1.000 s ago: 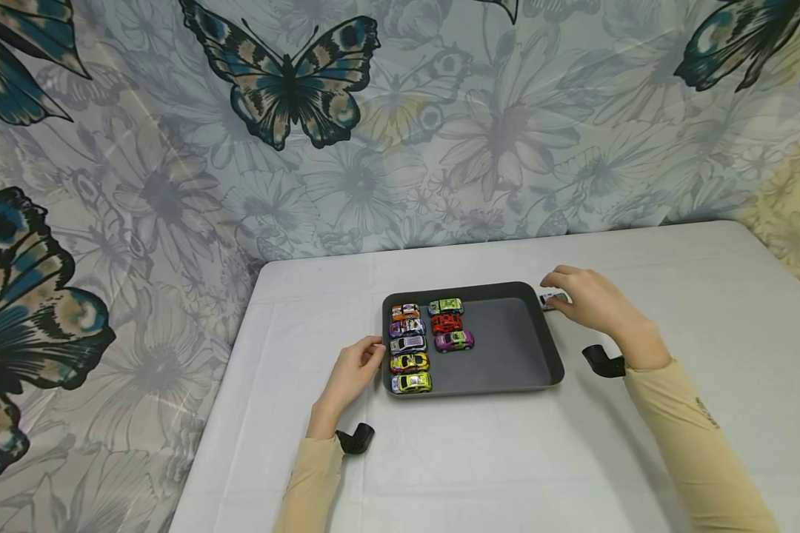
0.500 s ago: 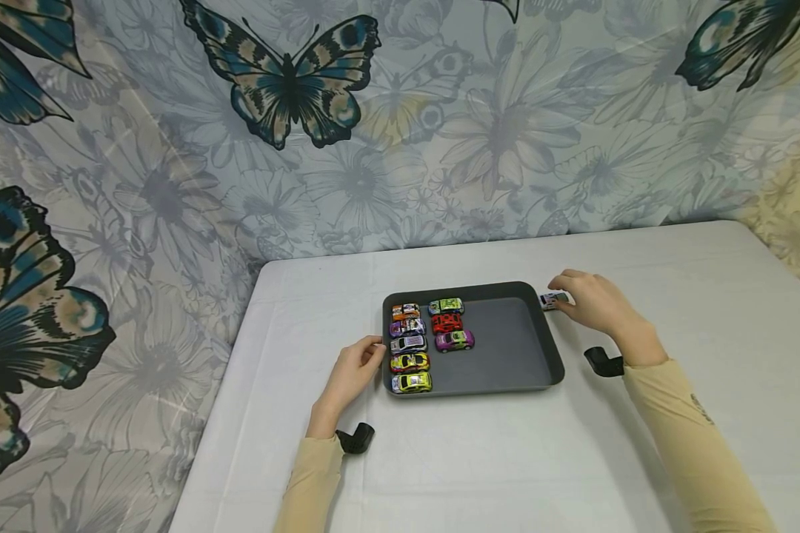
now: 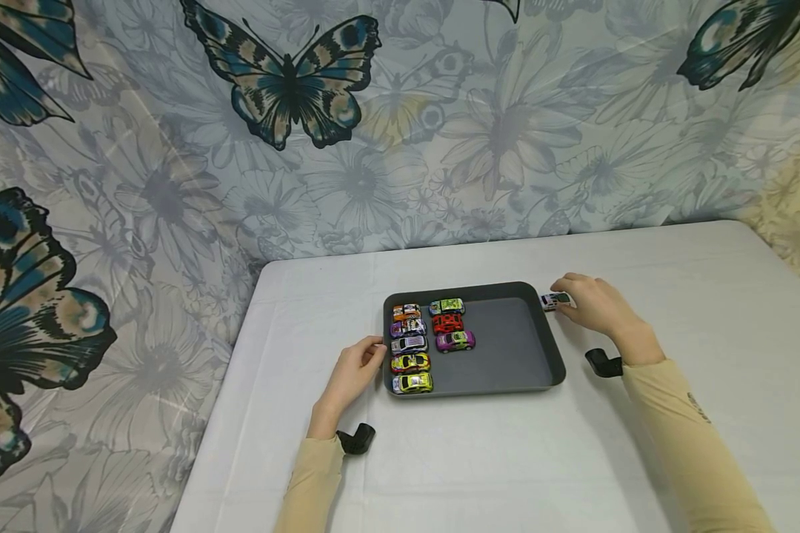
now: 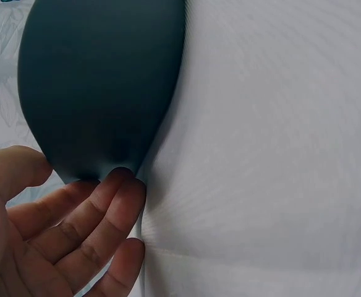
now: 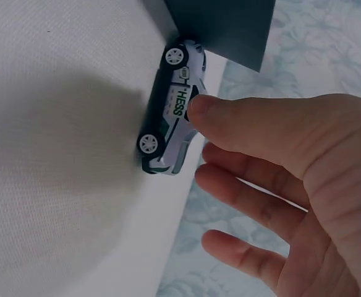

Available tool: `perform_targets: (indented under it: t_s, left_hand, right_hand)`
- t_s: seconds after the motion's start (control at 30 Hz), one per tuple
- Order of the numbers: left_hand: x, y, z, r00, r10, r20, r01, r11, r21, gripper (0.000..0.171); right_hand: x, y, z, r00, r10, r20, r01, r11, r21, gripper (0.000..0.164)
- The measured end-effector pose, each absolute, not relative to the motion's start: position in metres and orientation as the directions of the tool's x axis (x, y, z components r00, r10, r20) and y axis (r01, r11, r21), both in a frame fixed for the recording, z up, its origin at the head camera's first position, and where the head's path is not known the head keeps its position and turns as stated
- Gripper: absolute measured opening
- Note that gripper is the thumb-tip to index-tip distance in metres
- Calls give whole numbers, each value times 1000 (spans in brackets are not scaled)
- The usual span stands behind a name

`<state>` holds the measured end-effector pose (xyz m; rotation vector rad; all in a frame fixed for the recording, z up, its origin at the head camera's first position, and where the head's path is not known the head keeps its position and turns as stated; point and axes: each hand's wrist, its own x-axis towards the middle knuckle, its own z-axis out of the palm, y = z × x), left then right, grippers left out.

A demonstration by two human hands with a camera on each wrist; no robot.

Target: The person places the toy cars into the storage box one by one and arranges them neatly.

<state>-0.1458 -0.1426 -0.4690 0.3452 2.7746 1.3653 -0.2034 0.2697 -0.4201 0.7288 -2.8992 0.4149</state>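
Note:
A dark grey baking tray (image 3: 500, 348) lies on the white-covered table. At its left end my left hand (image 3: 353, 374) holds the rim; in the left wrist view the thumb and curled fingers meet the end of the tray (image 4: 100, 86). Just outside the tray's right edge stands a white toy car (image 3: 553, 300) with "HESS" on its side. My right hand (image 3: 596, 303) is at this car, its thumb tip over the side of the toy car (image 5: 179, 105) in the right wrist view. The other visible fingers spread loosely apart from it; the index finger is hidden.
Toy cars stand in two columns in the tray's left half. A yellow-green car (image 3: 412, 383) ends the left column, and a purple car (image 3: 455, 340) ends the shorter second one. Bare tray floor lies to their right. A patterned cloth (image 3: 440, 148) hangs behind the table.
My right hand has drawn slightly to the right, so more of the white toy car shows. The car has hardly moved. My left hand stays at the tray's rim.

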Motion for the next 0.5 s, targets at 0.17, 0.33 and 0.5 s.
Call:
perform_targets:
  t_s: [0.17, 0.33, 0.5]
  left_hand:
    - [-145, -142, -468, -976, 207, 70, 181, 592, 786, 29]
    - [-146, -142, -470, -977, 203, 69, 179, 594, 784, 29]
    - [-146, -142, -469, -976, 205, 69, 180, 590, 787, 29]
  right_hand:
    - [-205, 270, -424, -885, -436, 164, -465, 852, -243, 29]
    - [-206, 270, -427, -890, -430, 150, -455, 858, -239, 30]
    - [-209, 270, -429, -889, -431, 153, -456, 860, -228, 29]
